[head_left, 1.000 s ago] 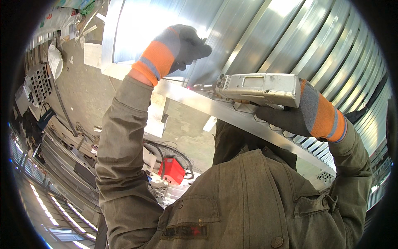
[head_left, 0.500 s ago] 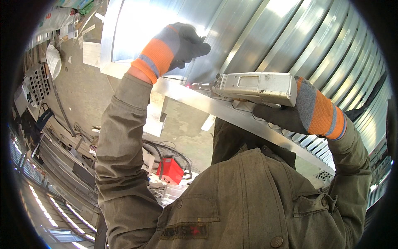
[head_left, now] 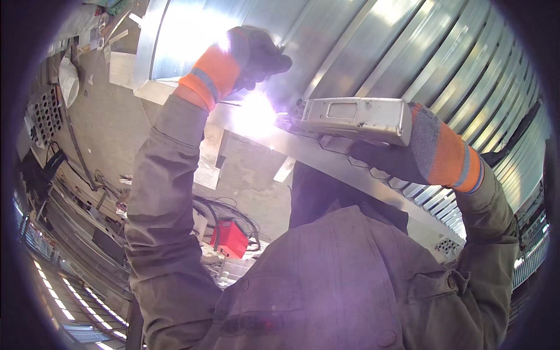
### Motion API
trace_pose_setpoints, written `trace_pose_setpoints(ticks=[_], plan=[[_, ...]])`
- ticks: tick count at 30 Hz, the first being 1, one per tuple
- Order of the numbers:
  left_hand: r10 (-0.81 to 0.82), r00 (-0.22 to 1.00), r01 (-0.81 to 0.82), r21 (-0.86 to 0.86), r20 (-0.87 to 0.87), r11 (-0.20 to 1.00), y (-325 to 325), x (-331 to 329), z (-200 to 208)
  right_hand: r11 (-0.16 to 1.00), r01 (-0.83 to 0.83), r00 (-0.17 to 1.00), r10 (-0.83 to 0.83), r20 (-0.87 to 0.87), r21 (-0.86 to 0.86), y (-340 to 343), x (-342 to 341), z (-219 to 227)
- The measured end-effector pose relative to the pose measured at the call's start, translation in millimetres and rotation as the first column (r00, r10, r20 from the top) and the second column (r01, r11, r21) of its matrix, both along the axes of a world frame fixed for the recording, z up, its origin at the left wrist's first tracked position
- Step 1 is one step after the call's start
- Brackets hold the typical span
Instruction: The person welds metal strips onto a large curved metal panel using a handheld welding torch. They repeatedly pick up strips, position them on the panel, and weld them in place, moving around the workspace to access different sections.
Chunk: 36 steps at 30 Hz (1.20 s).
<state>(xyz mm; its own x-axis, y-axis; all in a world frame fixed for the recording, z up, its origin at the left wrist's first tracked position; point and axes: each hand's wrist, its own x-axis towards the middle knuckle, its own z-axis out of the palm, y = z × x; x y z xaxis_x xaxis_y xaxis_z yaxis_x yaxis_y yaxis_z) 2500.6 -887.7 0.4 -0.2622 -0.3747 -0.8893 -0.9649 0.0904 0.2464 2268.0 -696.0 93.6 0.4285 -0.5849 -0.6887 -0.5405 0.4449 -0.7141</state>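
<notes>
My right hand [head_left: 394, 154], in a grey and orange glove, is closed around a silver, box-bodied welding gun [head_left: 353, 119]. Its narrow nozzle points left at the metal frame edge [head_left: 315, 140], where a white-violet welding glare [head_left: 255, 114] hides the tip and the joint. Just above that glare, my gloved left hand [head_left: 256, 58] is curled shut against the aluminium panel [head_left: 286, 35]. Whatever its fingers may hold is hidden. A thin dark line [head_left: 230, 104] shows beneath the left palm, too small to name.
Ribbed aluminium slats [head_left: 443, 58] run to the upper right. On the concrete floor [head_left: 245, 166] below sit a red box [head_left: 232, 238] and dark cables [head_left: 204, 204]. A perforated block [head_left: 45, 116] and metal lengths [head_left: 87, 227] lie at the left.
A bright welding glare has appeared at the gun's nozzle, where only a small red spot showed before. Both hands and the gun have shifted slightly left in the picture.
</notes>
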Motion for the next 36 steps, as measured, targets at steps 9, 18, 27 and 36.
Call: trace_pose_setpoints(ticks=[9,18,27,36], plan=[[-0.019,0.999,0.018,-0.02,-0.049,1.0,-0.1,1.4,2.7,0.999,-0.02,1.0,0.021,0.022,-0.044,-0.4,-2.6,1.3],[0.035,0.999,-0.035,-0.029,-0.006,0.999,1.0,0.7,5.6,0.996,-0.022,0.999,0.02,-0.028,-0.09,3.6,-4.7,0.4],[0.066,0.997,-0.064,0.027,-0.05,0.998,-1.0,5.4,3.9,0.995,0.026,0.999,-0.024,-0.027,0.098,5.1,-8.2,4.8],[-0.119,0.985,0.12,-0.001,-0.125,0.993,-2.4,11.8,-3.3,0.998,-0.007,1.0,0.006,-0.014,-0.07,8.4,-12.8,1.8]])
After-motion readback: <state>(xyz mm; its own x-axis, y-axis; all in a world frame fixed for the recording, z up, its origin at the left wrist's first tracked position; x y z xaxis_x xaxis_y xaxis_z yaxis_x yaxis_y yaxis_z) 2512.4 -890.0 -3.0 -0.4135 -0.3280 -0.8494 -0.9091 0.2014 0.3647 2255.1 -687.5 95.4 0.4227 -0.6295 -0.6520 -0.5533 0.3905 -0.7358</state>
